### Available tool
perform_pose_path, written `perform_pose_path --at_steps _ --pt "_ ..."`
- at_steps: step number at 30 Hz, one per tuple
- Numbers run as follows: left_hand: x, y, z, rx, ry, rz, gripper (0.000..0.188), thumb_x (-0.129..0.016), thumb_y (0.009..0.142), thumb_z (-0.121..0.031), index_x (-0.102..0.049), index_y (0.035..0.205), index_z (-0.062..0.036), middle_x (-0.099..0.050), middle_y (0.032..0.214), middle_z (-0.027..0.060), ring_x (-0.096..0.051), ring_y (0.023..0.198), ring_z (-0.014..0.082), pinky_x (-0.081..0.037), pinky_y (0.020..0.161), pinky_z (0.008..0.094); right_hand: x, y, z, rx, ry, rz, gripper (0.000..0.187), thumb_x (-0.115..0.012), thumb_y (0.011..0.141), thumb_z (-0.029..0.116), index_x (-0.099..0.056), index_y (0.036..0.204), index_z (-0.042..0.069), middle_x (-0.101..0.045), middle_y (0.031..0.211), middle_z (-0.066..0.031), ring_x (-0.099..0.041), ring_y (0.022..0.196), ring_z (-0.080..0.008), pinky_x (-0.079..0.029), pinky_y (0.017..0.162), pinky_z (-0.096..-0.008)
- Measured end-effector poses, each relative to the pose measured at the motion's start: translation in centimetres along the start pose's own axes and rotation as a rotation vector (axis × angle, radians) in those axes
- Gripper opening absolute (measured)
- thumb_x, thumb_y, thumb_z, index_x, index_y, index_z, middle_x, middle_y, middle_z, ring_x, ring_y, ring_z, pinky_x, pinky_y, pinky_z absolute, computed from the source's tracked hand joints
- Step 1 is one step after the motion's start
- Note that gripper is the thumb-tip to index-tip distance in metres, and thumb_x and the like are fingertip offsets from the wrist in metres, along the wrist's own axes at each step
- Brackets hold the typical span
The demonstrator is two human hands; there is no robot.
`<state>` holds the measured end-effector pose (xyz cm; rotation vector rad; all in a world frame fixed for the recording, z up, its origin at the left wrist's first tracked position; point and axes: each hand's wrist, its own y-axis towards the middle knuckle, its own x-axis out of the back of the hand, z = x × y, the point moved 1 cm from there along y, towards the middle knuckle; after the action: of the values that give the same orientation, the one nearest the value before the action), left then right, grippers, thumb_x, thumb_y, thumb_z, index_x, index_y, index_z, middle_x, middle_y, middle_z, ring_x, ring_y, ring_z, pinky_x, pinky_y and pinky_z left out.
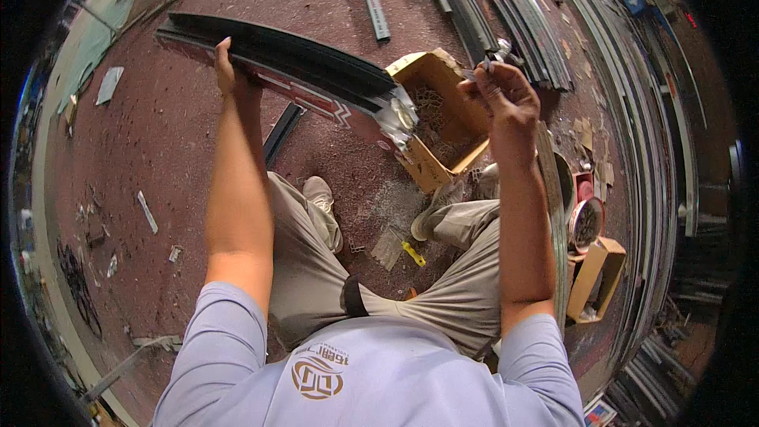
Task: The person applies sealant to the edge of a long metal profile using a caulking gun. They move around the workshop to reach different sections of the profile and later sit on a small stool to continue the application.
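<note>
My left hand [233, 75] grips a long black metal profile [292, 55] near its left part, thumb up along its side. The profile slants down to the right, and crumpled clear-silver film [395, 115] covers its right end by the rim of an open cardboard box [427, 166]. Several thin pale frame-like pieces [431, 107] lie inside the box. Over the box's right side, my right hand [510, 99] has its thumb and fingers pinched together. A small shiny bit shows at those fingertips, too small to name.
Long metal profiles [514, 16] lie at the far right. A yellow-handled tool [413, 253] is on the floor between my feet. To my right stand a round tub [587, 225] and a small wooden-looking box [597, 281]. A short dark profile [281, 134] lies below the held one.
</note>
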<state>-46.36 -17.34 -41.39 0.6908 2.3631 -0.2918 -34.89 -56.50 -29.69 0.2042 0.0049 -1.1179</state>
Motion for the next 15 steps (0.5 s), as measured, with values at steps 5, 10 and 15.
perform_pose_path --at_steps 5,10,15 --pt "-0.7 -0.2 -0.6 0.126 0.022 -0.171 0.042 -0.065 0.082 -0.038 -0.058 0.111 -0.0082 -0.059 0.101 0.0083 -0.059 0.092 0.0266 -0.051 0.075 0.0417 -3.3 -0.6 -3.3 0.072 -0.256 0.133 0.009 -0.068 0.091 0.003 -0.068 0.098 -0.003 -0.069 0.089 -0.0081 -0.066 0.081 -0.0102 -0.053 0.075 -0.0238" --pt "-0.7 0.3 -0.7 0.122 0.092 -0.111 0.042 -0.065 0.081 -0.035 -0.057 0.11 -0.0061 -0.06 0.099 0.0096 -0.06 0.089 0.0267 -0.051 0.075 0.0427 -4.4 -0.8 -4.1 0.189 -0.474 0.154 0.009 -0.071 0.09 0.008 -0.07 0.092 -0.001 -0.067 0.078 -0.0021 -0.059 0.068 -0.0055 -0.048 0.063 -0.0217" --pt "-0.9 0.8 -0.3 0.129 0.09 -0.111 0.04 -0.066 0.08 -0.035 -0.058 0.108 -0.0064 -0.06 0.097 0.0093 -0.06 0.086 0.0262 -0.052 0.074 0.0415 -4.8 -0.8 -4.2 0.201 -0.685 0.229 0.014 -0.072 0.089 0.013 -0.068 0.086 0.0 -0.064 0.067 -0.0056 -0.056 0.058 -0.0076 -0.045 0.055 -0.0251"
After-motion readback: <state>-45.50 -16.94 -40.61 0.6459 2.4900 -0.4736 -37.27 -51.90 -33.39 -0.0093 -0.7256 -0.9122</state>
